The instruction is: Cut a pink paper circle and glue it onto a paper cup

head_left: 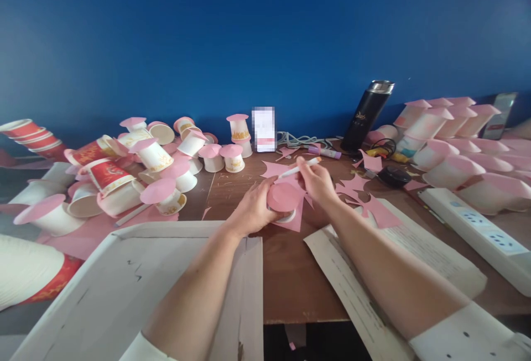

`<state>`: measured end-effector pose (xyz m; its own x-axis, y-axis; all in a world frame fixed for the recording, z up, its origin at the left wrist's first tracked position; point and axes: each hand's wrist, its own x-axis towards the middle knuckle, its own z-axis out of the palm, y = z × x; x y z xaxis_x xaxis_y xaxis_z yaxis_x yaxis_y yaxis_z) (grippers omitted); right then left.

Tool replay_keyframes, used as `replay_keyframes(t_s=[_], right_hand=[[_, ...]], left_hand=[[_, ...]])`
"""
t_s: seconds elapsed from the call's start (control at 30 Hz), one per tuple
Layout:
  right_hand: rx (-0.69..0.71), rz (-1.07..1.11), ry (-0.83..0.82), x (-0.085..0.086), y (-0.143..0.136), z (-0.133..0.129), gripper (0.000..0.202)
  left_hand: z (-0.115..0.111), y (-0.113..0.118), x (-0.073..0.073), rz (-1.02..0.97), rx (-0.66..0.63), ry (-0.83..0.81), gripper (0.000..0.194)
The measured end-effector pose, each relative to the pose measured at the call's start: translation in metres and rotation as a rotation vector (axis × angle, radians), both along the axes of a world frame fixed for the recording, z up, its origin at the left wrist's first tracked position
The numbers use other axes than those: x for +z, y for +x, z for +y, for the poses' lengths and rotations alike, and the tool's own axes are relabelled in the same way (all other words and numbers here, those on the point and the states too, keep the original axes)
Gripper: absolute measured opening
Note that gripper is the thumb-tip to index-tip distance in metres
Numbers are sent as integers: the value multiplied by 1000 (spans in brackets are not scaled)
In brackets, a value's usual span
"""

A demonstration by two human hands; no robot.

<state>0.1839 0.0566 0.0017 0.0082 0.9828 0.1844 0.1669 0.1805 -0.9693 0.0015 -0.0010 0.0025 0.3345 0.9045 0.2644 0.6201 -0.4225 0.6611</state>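
Near the middle of the table, my left hand (255, 206) is closed around the side of a paper cup (286, 217). A round pink paper piece (284, 197) covers the top of this cup, and most of the cup body is hidden. Pink paper (295, 223) lies under it on the brown table. My right hand (316, 179) grips a slim white pen (290, 172) with an orange end, held slantwise just above the pink round. Whether the pen touches the paper, I cannot tell. Pink paper scraps (352, 187) lie beside my right wrist.
Several paper cups with pink tops (155, 153) crowd the left; more pink-topped cups (452, 165) stand at right. A black flask (367, 115) leans against the blue wall near a phone (264, 129). A power strip (477, 234), a purple glue stick (324, 152) and a white box (136, 294) lie around.
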Motion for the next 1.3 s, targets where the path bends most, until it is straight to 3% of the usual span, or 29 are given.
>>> replay_keyframes(t_s=[0.07,0.13,0.23,0.33,0.43,0.53,0.67,0.77,1.03,1.17,1.3], right_hand=[[-17,183,130,12,5,-9,43],[55,293,204,23,13,-19,35],[433,307,52,37,31,-30,28],[964,-54,-250,47,41,-39,30],[1215,-418,-247,53,34,-49,33],[1292,-587,-171,57,18,-62,32],[1166,-768,2,63,9,-78,33],[1223,-783,61,71,12,-87,35],[1495,-557,-18,86,26,-100,34],[1471,-570,-134,90,29,-98,37],[1398,-615,-145,90,30,-94,36]], left_hand=[[0,1,1,22,22,-27,86],[0,2,1,47,35,-57,87],[1,4,1,74,40,-55,89],[1,4,0,65,43,-23,89],[2,1,-1,34,18,-18,88],[2,-1,-1,29,-9,-31,89],[2,-1,0,24,-17,-53,90],[0,0,0,1,-4,-70,90],[-2,-1,0,-23,-19,-66,88],[-3,-1,0,-27,-11,-79,87],[-2,0,0,-19,-21,-57,86]])
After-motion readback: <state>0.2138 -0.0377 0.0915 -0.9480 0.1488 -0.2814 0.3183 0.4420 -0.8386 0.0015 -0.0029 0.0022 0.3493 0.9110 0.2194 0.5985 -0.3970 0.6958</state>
